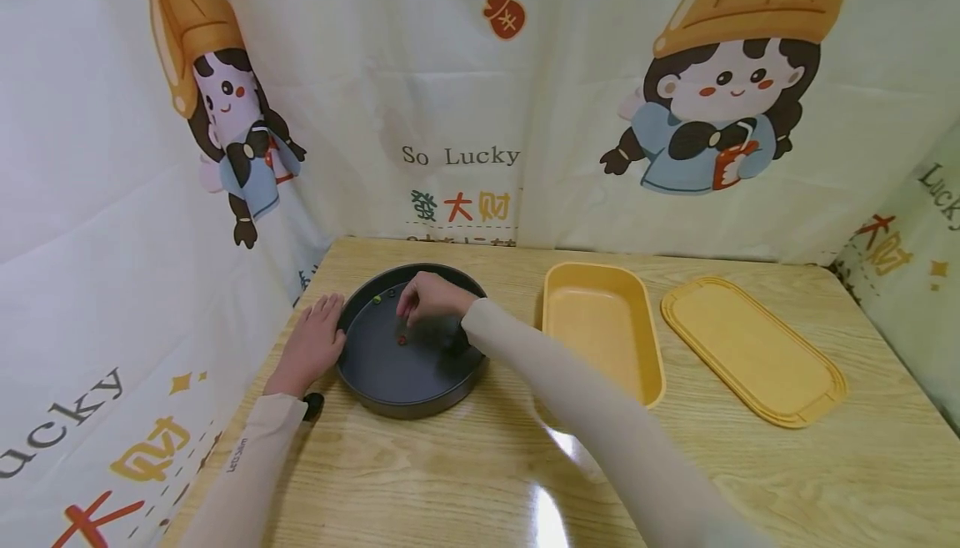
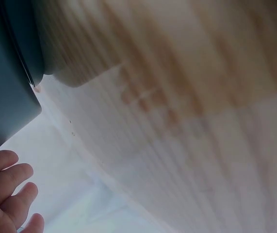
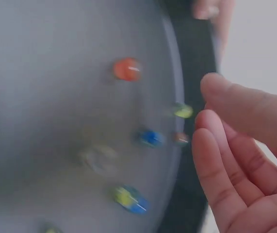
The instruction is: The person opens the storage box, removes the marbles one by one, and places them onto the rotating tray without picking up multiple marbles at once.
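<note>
A round dark pan (image 1: 408, 404) stands on the wooden table with several small glass marbles inside. In the right wrist view an orange-red marble (image 3: 127, 69), a yellow-green marble (image 3: 183, 110), a blue marble (image 3: 151, 138), a clear marble (image 3: 99, 160) and a blue-and-yellow marble (image 3: 131, 199) look blurred. My right hand (image 1: 433, 296) hovers over the pan's interior, fingers loosely bent and thumb near the fingertips; nothing shows between them. My left hand (image 1: 309, 346) lies against the pan's left rim with its fingers extended. Only some of its fingers appear in the left wrist view.
To the right of the pan is a yellow rectangular container (image 1: 600, 323), partly behind my right forearm. Farther right a flat yellow lid (image 1: 753, 348) lies on the table (image 1: 420, 481). Printed curtains (image 1: 570, 114) hang behind and along the sides.
</note>
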Action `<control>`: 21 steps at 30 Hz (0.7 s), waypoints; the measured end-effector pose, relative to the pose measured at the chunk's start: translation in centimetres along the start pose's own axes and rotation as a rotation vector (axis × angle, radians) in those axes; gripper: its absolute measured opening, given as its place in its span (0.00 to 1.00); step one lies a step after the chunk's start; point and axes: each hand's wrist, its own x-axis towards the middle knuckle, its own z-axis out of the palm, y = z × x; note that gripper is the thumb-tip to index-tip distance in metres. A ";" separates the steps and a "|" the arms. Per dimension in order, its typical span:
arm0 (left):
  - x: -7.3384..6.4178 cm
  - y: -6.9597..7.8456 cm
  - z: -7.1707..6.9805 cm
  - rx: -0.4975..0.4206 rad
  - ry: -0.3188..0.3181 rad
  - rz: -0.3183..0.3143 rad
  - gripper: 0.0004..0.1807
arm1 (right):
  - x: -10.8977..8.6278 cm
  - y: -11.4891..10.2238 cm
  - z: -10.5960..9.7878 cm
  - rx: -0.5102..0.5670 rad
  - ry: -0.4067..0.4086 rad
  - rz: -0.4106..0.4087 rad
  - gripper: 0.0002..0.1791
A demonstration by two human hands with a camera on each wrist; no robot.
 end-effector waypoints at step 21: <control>-0.1 0.1 -0.1 -0.022 0.004 0.003 0.31 | -16.0 4.1 -9.8 0.336 0.179 0.101 0.14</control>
